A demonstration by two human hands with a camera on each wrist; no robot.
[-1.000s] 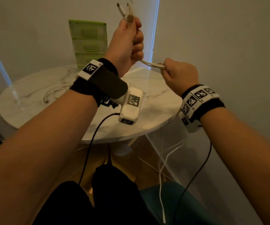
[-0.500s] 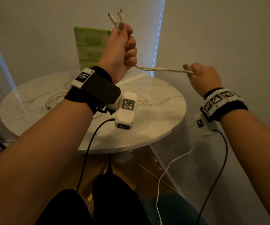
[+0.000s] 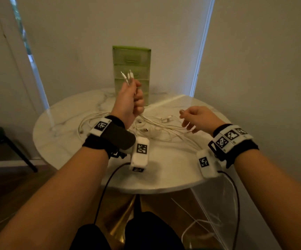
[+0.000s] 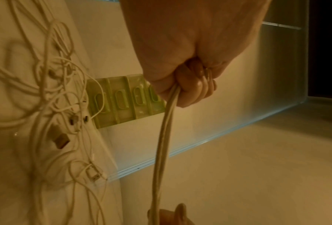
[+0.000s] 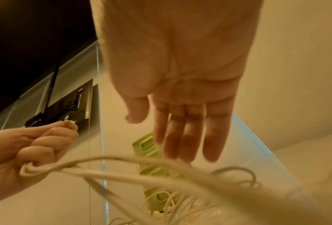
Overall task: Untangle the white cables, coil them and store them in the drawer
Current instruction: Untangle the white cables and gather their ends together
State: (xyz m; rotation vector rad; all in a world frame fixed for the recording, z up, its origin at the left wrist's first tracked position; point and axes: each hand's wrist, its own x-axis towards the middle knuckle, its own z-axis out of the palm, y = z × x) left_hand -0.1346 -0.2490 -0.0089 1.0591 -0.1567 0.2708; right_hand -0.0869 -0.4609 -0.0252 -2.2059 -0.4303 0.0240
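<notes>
Several white cables [image 3: 157,126] lie in a loose tangle on the round marble table [image 3: 164,170], spread from centre toward the right edge, some strands trailing off the near right side to the floor. Left hand [image 3: 129,101] is raised over the table centre, fist closed round a bunch of cable ends, connector tips [image 3: 128,75] poking up above the thumb; the strands run down from the fist into the pile. Right hand [image 3: 198,118] hovers to the right with fingers spread and straight, holding nothing, strands passing under it; contact unclear. Green drawer unit [image 3: 131,73] stands at the far side of the table, all drawers look shut. Cables look thin, light, limp, smooth-jacketed; likely to slip through a loose grip and snag at USB plugs [image 4: 62,139]. Best hold probably near the bunched ends, the free hand sliding along one strand at a time, not yanking the knots. Judged stage: untangling, coiling not begun.
</notes>
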